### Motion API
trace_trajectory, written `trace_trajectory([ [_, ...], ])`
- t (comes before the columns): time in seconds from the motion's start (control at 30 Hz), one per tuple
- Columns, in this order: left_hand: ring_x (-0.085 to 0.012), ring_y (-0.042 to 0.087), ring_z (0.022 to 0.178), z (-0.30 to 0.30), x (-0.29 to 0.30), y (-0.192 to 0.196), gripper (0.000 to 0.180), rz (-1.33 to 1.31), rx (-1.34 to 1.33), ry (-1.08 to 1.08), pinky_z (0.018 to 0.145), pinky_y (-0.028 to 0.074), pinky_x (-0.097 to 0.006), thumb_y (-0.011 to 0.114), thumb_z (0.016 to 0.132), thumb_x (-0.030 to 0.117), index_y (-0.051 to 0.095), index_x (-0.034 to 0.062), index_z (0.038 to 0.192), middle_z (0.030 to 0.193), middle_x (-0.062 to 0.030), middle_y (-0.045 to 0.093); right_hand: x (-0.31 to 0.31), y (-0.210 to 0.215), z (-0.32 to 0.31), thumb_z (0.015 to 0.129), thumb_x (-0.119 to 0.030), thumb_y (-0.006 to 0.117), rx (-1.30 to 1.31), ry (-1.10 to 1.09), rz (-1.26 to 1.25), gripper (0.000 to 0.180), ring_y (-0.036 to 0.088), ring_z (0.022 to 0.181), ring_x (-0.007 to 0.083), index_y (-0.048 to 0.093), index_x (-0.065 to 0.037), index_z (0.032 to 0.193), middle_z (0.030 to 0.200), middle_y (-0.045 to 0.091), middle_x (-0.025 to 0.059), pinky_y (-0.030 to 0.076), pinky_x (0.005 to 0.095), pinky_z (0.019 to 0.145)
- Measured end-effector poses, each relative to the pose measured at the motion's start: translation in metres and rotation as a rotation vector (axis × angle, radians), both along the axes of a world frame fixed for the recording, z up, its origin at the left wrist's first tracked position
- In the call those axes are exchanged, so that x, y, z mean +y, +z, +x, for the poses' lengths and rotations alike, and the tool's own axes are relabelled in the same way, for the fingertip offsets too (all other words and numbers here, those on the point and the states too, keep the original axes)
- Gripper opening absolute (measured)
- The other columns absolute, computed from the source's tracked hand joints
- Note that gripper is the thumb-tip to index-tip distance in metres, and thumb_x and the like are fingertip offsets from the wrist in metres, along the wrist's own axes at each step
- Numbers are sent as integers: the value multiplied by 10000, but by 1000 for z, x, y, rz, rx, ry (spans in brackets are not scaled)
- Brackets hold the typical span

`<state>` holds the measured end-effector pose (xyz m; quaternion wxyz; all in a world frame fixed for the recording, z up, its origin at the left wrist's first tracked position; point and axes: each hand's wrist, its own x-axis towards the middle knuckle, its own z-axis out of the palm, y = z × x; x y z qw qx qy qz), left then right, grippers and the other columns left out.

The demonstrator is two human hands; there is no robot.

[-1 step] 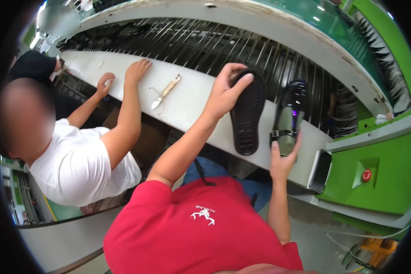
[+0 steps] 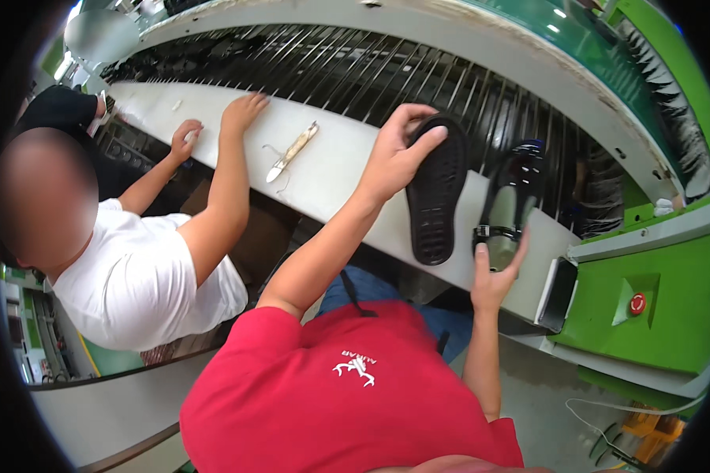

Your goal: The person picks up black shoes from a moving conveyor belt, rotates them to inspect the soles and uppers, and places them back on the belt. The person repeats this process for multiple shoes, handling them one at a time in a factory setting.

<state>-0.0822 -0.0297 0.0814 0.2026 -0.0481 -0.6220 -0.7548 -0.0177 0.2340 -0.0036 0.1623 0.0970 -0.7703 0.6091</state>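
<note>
My left hand (image 2: pixel 394 158) grips a black shoe sole (image 2: pixel 436 201) by its upper end, thumb across the near face and fingers behind. The sole is held upright over the white ledge, its moulded pattern facing me. To its right, my right hand (image 2: pixel 495 276) holds a glossy black strap shoe (image 2: pixel 525 169) by the heel end, toe pointing away. A buckled strap crosses the shoe, and a grey-green piece (image 2: pixel 503 209) shows in its opening. Sole and shoe are apart, side by side.
Beyond the white ledge (image 2: pixel 343 158) runs a bed of metal rollers (image 2: pixel 355 75). A worn, wrapped tool with a pale blade (image 2: pixel 293 150) lies on the ledge. At left, a co-worker in white (image 2: pixel 142 276) rests their hands there. A green machine panel (image 2: pixel 599 307) carries a red button (image 2: pixel 637 303).
The view has shifted slightly, so most things appear a little further right. Both my hands keep the same holds on the sole and the shoe.
</note>
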Motion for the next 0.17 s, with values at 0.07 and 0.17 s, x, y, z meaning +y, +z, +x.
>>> trace_trajectory([
  [0.07,-144,721,1133,5,2,5,403,51,-31,-80,981,594,-299,772,1066,142,600,-34,1385,1219,-111,765,0,-7,10,969,-106,761,-13,13,-121,905,469,1532,317,288,15,1730,1687,437,228,359,442,1280],
  [0.17,-158,727,1145,5,4,9,516,94,-19,-133,1006,596,-311,770,1064,131,549,-28,1503,1269,-135,764,12,-12,36,971,-114,763,-101,26,-216,907,450,1546,315,287,12,1732,1693,434,219,344,449,1289],
])
